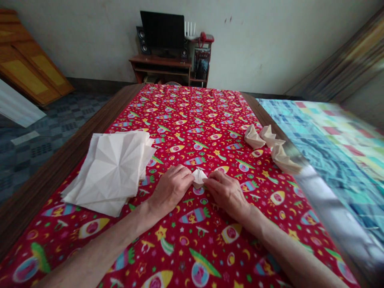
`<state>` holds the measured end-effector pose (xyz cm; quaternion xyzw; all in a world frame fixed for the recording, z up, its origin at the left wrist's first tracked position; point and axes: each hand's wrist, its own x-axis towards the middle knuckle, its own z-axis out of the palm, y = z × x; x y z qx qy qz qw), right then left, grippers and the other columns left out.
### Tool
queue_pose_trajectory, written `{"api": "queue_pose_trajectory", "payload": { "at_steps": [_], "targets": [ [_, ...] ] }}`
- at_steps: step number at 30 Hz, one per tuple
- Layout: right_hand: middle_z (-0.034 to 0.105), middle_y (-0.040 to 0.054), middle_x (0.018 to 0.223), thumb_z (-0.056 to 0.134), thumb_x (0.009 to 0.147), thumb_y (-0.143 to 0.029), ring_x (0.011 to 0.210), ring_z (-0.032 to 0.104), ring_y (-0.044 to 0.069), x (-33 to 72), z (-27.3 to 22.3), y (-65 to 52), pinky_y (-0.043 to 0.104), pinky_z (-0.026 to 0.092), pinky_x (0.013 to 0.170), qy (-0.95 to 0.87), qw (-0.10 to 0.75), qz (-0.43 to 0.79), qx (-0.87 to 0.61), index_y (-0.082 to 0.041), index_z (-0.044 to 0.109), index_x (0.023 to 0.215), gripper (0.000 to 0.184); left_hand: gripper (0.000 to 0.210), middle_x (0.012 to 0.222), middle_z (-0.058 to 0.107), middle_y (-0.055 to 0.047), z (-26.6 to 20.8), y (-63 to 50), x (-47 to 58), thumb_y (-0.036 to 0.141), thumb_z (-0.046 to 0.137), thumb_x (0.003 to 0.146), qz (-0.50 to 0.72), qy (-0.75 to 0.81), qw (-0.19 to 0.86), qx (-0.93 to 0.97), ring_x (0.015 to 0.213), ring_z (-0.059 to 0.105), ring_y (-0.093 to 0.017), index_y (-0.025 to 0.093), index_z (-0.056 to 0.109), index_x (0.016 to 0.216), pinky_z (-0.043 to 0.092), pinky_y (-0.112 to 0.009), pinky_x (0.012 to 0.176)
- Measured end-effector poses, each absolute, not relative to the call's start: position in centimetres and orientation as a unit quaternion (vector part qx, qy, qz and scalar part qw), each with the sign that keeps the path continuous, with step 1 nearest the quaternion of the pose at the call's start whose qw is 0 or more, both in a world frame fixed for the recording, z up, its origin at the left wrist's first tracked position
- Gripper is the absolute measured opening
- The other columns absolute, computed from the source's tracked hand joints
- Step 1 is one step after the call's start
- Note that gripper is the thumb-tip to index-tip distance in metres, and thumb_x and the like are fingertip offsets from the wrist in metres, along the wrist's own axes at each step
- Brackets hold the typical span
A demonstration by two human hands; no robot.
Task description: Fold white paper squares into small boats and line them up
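Note:
A small white folded paper lies on the red patterned cloth, between my two hands. My left hand pinches its left corner, fingers bent and knuckles up. On the opposite side, my right hand has thumb and forefinger closed on the right corner. To the left sits a stack of creased white paper sheets, the top one marked with folds radiating from its middle. Several finished-looking folded paper shapes, pointed and cream-coloured, rest near the cloth's right edge.
The red cloth covers a brown wooden table. Beyond it, a desk carries a monitor, speakers and a red telephone. A bed with a blue checked cover stands right; a wooden cabinet stands far left.

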<state>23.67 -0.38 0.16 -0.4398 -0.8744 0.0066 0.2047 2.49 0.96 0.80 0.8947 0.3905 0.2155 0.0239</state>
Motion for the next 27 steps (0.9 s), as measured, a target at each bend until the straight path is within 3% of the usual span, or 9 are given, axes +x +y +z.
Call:
{"api": "queue_pose_trajectory", "payload": {
  "at_steps": [12,27],
  "targets": [
    [0.061,0.0034,0.078,0.043,0.096,-0.03,0.068,0.055,0.012,23.0,0.5,0.3,0.022,0.035,0.06,-0.84,0.202,0.079,-0.497,-0.018,0.065,0.083,0.028,0.01,0.081,0.06,-0.001,-1.2,1.9,2.8,0.017,0.058,0.088,0.315,0.437,0.143,0.83,0.08,0.056,-0.016,0.019,0.061,0.079,0.047,-0.028,0.074],
    [0.061,0.0056,0.077,0.035,0.099,-0.035,0.065,0.057,0.016,21.9,0.7,1.0,0.028,0.022,0.051,-0.841,0.062,-0.01,-0.537,-0.018,0.056,0.086,0.03,0.015,0.081,0.056,-0.002,0.2,1.5,3.6,0.025,0.053,0.09,0.234,0.509,0.097,0.822,0.078,0.056,-0.016,0.019,0.054,0.076,0.045,-0.027,0.069]
  ]
}}
